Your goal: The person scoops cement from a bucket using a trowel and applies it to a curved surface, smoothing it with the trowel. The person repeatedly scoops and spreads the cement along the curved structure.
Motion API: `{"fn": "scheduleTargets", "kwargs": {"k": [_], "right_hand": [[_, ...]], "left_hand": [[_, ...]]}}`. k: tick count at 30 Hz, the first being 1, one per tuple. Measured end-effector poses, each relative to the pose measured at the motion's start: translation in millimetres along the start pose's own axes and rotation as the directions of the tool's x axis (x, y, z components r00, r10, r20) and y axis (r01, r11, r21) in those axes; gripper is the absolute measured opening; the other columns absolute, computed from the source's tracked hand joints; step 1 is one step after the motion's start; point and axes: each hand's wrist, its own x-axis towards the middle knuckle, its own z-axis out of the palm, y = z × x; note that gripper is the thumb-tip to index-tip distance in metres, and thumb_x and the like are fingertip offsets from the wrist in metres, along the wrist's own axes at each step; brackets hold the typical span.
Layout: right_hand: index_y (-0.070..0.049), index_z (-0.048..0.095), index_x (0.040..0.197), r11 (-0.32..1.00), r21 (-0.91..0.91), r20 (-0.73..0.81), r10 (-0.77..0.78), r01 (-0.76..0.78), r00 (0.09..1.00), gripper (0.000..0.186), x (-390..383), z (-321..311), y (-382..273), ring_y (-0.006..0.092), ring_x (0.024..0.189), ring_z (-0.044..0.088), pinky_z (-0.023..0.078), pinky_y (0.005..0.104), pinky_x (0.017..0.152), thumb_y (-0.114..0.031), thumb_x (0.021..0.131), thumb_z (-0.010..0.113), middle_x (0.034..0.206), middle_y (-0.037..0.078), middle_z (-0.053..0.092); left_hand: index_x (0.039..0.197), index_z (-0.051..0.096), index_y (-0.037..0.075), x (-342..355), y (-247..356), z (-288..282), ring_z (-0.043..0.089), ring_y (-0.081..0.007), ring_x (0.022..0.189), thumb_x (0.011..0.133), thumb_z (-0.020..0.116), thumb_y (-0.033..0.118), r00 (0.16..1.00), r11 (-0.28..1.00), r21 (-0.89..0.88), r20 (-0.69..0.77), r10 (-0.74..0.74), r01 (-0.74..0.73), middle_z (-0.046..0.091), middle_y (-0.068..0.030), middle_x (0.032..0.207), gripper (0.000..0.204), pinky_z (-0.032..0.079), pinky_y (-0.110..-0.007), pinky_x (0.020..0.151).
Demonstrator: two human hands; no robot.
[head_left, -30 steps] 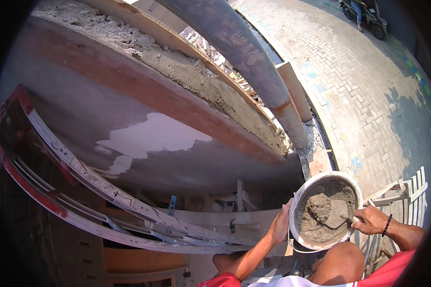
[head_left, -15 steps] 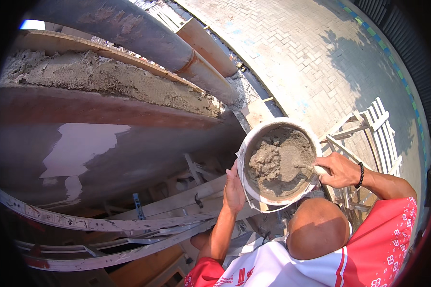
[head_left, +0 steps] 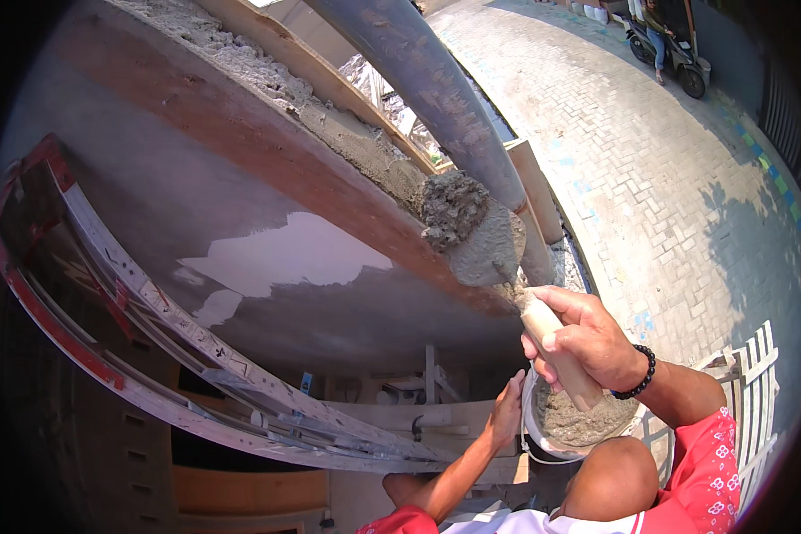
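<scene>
My right hand is wrapped round the pale wooden handle of a trowel. On the front of the blade sits a lump of wet grey mortar, level with the end of the mortar-covered wall top; whether it touches the wall is hard to tell. Below, a pale bucket holds more grey mortar. Fingers stretched, my left hand lies against the bucket's left side. My right forearm and hand cover part of the bucket.
A thick grey pipe slants beside the wall top, with a wooden board along its edge. Ladder-like rails curve below left. A white slatted frame stands right, by the paving. Farther off, a person stands by a motorbike.
The trowel has come up out of the bucket, loaded with mortar, and moved left and forward to the wall top. My left hand stays at the bucket. The view has shifted.
</scene>
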Motion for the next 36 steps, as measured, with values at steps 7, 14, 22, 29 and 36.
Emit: {"fn": "scheduleTargets", "kwargs": {"k": [7,14,22,29,36], "right_hand": [[0.004,0.045,0.114,0.969,-0.126,-0.015,-0.216,0.212,0.976,0.032,56.5,45.5,-45.7,0.0122,0.059,0.058,0.052,0.0273,0.049,-0.008,0.085,0.05,0.081,0.008,0.057],[0.002,0.049,0.094,0.925,-0.235,-0.095,-0.328,0.299,0.94,0.017,110.3,74.6,-51.4,0.0127,0.057,0.057,0.052,0.0301,0.05,-0.013,0.085,0.052,0.074,0.007,0.055],[0.009,0.045,0.101,0.645,-0.668,-0.074,-0.553,0.371,0.83,0.028,174.6,76.2,-46.6,0.0309,0.065,0.063,0.051,0.0407,0.061,-0.012,0.085,0.054,0.077,0.023,0.058],[0.01,0.041,0.106,0.582,-0.746,0.051,-0.436,0.325,0.898,0.042,170.0,93.1,-57.0,0.0355,0.071,0.066,0.051,0.0433,0.065,-0.017,0.08,0.06,0.077,0.029,0.06],[0.02,0.036,0.107,0.519,-0.738,0.155,-0.491,0.43,0.858,0.053,164.7,96.3,-51.9,0.0412,0.067,0.066,0.053,0.043,0.059,-0.017,0.078,0.06,0.071,0.035,0.058]], "left_hand": [[0.152,0.017,0.003,-5.6,7.9,-0.9,0.034,-0.0306,0.137,0.095,0.046,0.06,0.978,0.997,0.074,-0.208,-0.014,0.03,0.028,-0.0142,0.154,0.086,0.027,-0.044,0.113],[0.152,0.016,0.002,-22.1,8.0,-19.5,0.037,-0.0292,0.134,0.096,0.043,0.06,0.981,0.994,0.104,-0.195,-0.001,0.022,0.026,-0.015,0.155,0.085,0.029,-0.042,0.112],[0.151,0.021,0.002,-21.7,20.2,-5.8,0.041,-0.0266,0.13,0.101,0.039,0.052,0.985,0.992,0.128,-0.172,0.028,-0.005,0.03,-0.014,0.153,0.074,0.032,-0.039,0.111],[0.151,0.025,0.004,-35.8,63.9,-15.8,0.045,-0.0251,0.128,0.101,0.044,0.048,0.957,0.957,0.217,-0.171,0.234,-0.195,0.035,-0.0126,0.15,0.069,0.035,-0.04,0.108],[0.148,0.028,0.0,-47.7,190.8,16.4,0.044,-0.0299,0.129,0.097,0.054,0.045,0.73,0.727,0.375,-0.166,0.663,-0.575,0.036,-0.0147,0.147,0.073,0.035,-0.041,0.108]]}}
